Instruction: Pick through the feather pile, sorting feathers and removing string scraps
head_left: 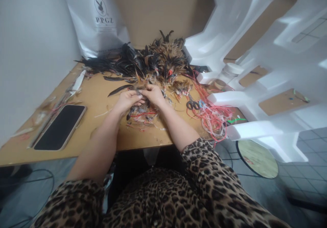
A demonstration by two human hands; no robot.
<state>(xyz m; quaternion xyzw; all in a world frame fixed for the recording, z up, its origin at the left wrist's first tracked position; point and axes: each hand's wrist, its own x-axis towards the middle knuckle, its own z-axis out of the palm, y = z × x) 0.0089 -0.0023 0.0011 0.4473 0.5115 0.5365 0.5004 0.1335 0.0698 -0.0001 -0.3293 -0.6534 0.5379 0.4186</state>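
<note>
My left hand [127, 100] and my right hand [154, 94] meet over the middle of a brown table [102, 136]. Both have their fingers pinched together on a small bunch of dark feathers [140, 91] held between them. Under the hands lies a loose bundle of feathers with red thread [142, 114]. Behind them is a big heap of black and brown feathers [153, 61].
A black phone [60, 126] lies face up at the left. Scissors [193, 103] and a tangle of red and pink strings [213, 117] lie to the right. White foam packing [255, 61] fills the right side. A white bag [98, 18] stands behind. A single white feather [78, 82] lies far left.
</note>
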